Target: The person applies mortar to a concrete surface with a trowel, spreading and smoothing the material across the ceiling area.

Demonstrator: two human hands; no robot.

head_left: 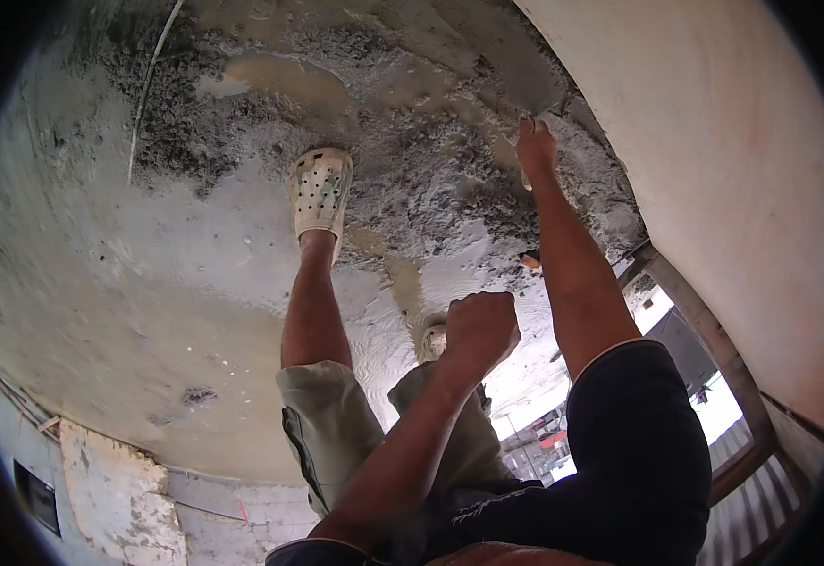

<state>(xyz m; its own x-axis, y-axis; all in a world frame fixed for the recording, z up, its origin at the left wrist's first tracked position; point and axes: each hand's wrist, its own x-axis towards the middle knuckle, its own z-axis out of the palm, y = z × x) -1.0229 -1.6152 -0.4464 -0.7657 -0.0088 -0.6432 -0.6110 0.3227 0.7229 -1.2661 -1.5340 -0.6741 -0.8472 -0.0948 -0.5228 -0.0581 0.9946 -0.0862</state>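
Observation:
My right hand point(537, 151) reaches far forward, low over the wet grey mortar point(450, 179) near the wall's foot. Its fingers are closed round a tool that looks like a trowel point(530, 90); a smooth grey blade seems to lie flat on the mortar just ahead, and a pale end shows beneath the fist. Closer in, my left hand point(483, 325) is a fist held in front of my knee, with nothing sticking out of it. Its fingertips are turned out of sight.
A pale clog point(320, 193) on one foot stands in the wet mix; the other clog point(434, 340) is partly hidden. Muddy water point(289, 83) pools ahead. A pale wall point(714, 123) rises on the right. A thin line point(151, 85) crosses the floor at left.

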